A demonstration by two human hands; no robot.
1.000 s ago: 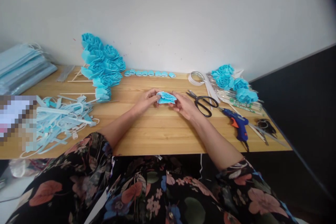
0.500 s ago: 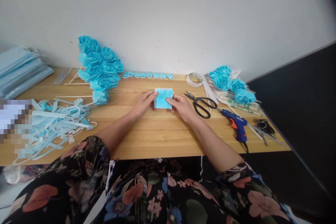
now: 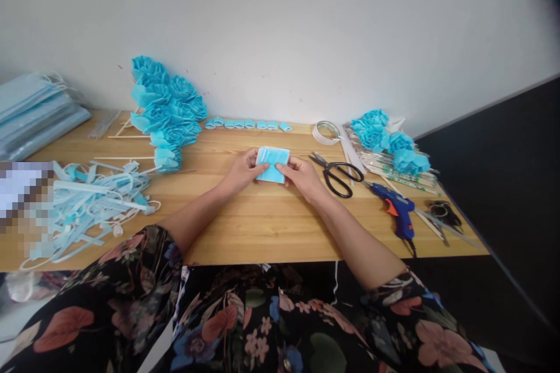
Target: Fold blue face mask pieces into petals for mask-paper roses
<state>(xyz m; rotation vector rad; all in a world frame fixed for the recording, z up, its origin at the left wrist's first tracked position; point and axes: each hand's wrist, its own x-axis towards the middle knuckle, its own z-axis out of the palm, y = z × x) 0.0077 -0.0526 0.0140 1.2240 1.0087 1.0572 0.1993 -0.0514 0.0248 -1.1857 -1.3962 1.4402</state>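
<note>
Between both hands, above the middle of the wooden table, is a small stack of blue square fabric pieces (image 3: 273,157) with white edges, cut like face mask material. My left hand (image 3: 243,171) grips its left side, thumb on top and fingers behind. On the right side my right hand (image 3: 303,176) pinches it the same way. The two thumbs lie close together on the top sheet. To the right of my right hand lie black-handled scissors (image 3: 343,177). Behind the stack, a row of small folded blue pieces (image 3: 249,123) runs along the wall.
Blue fabric flowers on sticks (image 3: 168,108) stand at the left back, more flowers (image 3: 371,139) at the right. A heap of cut strips and ear loops (image 3: 100,201) lies left. Packed masks (image 3: 39,113), a tape roll (image 3: 326,132) and a blue glue gun (image 3: 399,210) are also there.
My left thumb has slid inward across the top of the stack towards the right thumb. The sheets at the upper left now look slightly fanned. Both hands still hold the stack.
</note>
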